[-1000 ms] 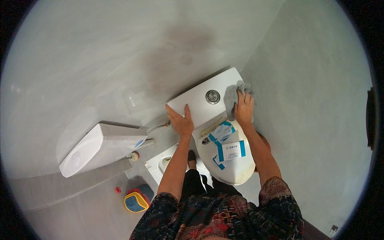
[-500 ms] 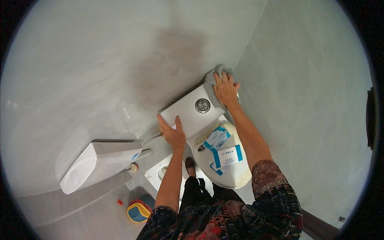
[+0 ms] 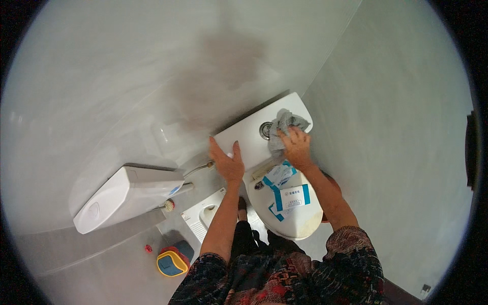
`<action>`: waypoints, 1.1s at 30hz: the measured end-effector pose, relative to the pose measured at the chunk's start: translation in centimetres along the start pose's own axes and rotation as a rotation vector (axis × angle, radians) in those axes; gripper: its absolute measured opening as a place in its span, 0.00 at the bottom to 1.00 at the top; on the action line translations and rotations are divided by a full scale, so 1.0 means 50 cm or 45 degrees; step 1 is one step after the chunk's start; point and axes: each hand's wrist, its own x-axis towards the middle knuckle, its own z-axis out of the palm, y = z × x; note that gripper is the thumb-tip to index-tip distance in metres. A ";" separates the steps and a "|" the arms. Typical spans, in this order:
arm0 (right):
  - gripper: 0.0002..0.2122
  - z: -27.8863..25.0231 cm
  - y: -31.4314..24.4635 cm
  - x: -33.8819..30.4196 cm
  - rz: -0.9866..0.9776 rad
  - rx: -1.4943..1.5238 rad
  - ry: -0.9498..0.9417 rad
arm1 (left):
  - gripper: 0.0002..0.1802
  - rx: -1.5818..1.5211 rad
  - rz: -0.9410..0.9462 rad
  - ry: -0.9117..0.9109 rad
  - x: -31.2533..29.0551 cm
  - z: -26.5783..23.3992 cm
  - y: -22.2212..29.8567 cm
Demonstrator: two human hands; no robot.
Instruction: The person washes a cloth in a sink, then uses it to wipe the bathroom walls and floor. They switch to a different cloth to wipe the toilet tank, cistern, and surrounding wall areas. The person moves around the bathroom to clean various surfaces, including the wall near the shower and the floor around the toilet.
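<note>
A grey cloth (image 3: 286, 122) lies bunched on the white toilet tank lid (image 3: 252, 147), against the round flush button (image 3: 266, 130). My right hand (image 3: 297, 146) presses down on the cloth and grips it. At the lid's left end rests my left hand (image 3: 229, 163), thumb and fingers spread apart over its corner, holding nothing loose. Below the tank is the closed toilet seat cover (image 3: 297, 227). Several blue-and-white paper packets lie on it, one a flat packet (image 3: 292, 197) nearest me, another a crumpled packet (image 3: 279, 175) by the tank.
A white urinal (image 3: 127, 190) hangs on the left wall, with a round-headed brush (image 3: 169, 205) beside it. On the floor are a squat toilet pan (image 3: 206, 213) and a yellow-rimmed bin (image 3: 172, 264). A water hose (image 3: 198, 168) runs beside the tank. Grey walls meet behind the tank.
My right hand has drawn the cloth from the tank's far right corner toward me, next to the flush button. The far right corner now shows. My left hand stays at the tank's left end.
</note>
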 end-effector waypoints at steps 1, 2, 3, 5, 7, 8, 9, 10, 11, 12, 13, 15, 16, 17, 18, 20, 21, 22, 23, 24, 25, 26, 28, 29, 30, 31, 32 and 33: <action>0.29 -0.002 0.015 0.015 0.053 -0.012 -0.055 | 0.41 0.018 0.009 0.016 0.000 -0.001 -0.007; 0.29 -0.004 0.029 0.031 0.118 -0.028 -0.110 | 0.41 -0.005 0.014 0.016 0.000 -0.001 -0.008; 0.29 0.002 0.044 0.049 0.187 -0.052 -0.071 | 0.41 -0.026 0.018 0.016 -0.001 -0.002 -0.003; 0.27 0.021 0.071 0.096 0.327 -0.099 0.001 | 0.42 0.004 -0.036 -0.046 -0.001 -0.006 0.011; 0.26 0.035 0.071 0.158 0.415 -0.052 -0.087 | 0.44 -0.099 -0.072 -0.008 -0.004 -0.004 0.007; 0.25 0.043 0.066 0.185 0.455 -0.030 -0.132 | 0.44 -0.151 -0.092 0.016 -0.007 -0.002 0.003; 0.24 0.046 0.057 0.206 0.421 -0.024 -0.229 | 0.46 -0.135 -0.182 -0.030 -0.009 -0.012 0.016; 0.23 0.053 0.042 0.225 0.388 -0.020 -0.325 | 0.47 -0.152 -0.193 -0.036 -0.010 -0.007 0.014; 0.23 0.055 0.017 0.242 0.349 -0.015 -0.418 | 0.47 -0.168 -0.202 -0.034 -0.010 -0.003 0.009; 0.21 0.049 -0.021 0.255 0.306 -0.008 -0.509 | 0.47 -0.181 -0.214 -0.033 -0.006 -0.006 0.009; 0.20 0.043 -0.062 0.263 0.266 -0.003 -0.599 | 0.47 -0.148 -0.285 -0.103 -0.007 -0.011 0.009; 0.17 0.032 -0.137 0.271 0.203 0.007 -0.673 | 0.44 -0.196 -0.285 -0.123 -0.006 -0.014 0.005; 0.15 0.028 -0.166 0.269 0.185 0.012 -0.658 | 0.43 -0.222 -0.280 -0.139 -0.004 -0.013 0.002; 0.14 0.025 -0.200 0.265 0.157 0.020 -0.641 | 0.41 -0.347 -0.339 -0.120 0.001 -0.011 -0.013; 0.13 0.037 -0.227 0.250 0.088 0.025 -0.471 | 0.40 -0.477 -0.390 -0.110 0.009 -0.004 -0.027; 0.13 0.059 -0.281 0.210 -0.026 0.030 -0.199 | 0.39 -0.865 -0.588 -0.121 0.021 0.002 -0.052; 0.14 0.060 -0.304 0.185 -0.063 0.030 -0.103 | 0.39 -1.119 -0.743 -0.148 0.029 -0.008 -0.065; 0.16 0.056 -0.321 0.156 -0.175 0.043 0.031 | 0.39 -1.371 -0.898 -0.177 0.037 -0.020 -0.079; 0.18 0.053 -0.323 0.129 -0.269 0.047 0.158 | 0.40 -1.591 -1.133 -0.217 0.047 -0.046 -0.060; 0.18 0.045 -0.326 0.107 -0.355 0.065 0.164 | 0.40 -1.579 -1.132 -0.234 0.057 -0.069 -0.049; 0.19 0.035 -0.320 0.084 -0.426 0.069 0.168 | 0.41 -1.571 -1.135 -0.274 0.065 -0.080 -0.035; 0.20 0.029 -0.311 0.065 -0.495 0.077 0.171 | 0.41 -1.558 -1.138 -0.314 0.069 -0.092 -0.013; 0.19 0.027 -0.281 0.037 -0.485 0.153 0.141 | 0.41 -1.200 -0.946 -0.349 0.064 -0.095 0.018; 0.19 0.021 -0.274 0.027 -0.502 0.200 0.135 | 0.41 -0.832 -0.692 -0.246 0.058 -0.073 -0.013; 0.19 0.021 -0.258 0.013 -0.485 0.209 0.120 | 0.41 -0.470 -0.438 -0.157 0.054 -0.058 -0.014; 0.20 0.020 -0.242 -0.002 -0.470 0.218 0.105 | 0.39 -0.217 -0.157 -0.083 0.043 -0.045 -0.014; 0.20 0.020 -0.219 -0.016 -0.445 0.223 0.092 | 0.38 -0.103 -0.006 -0.096 0.035 -0.034 -0.004; 0.22 0.027 -0.194 -0.032 -0.437 0.175 0.145 | 0.37 0.012 0.148 -0.100 0.030 -0.028 0.006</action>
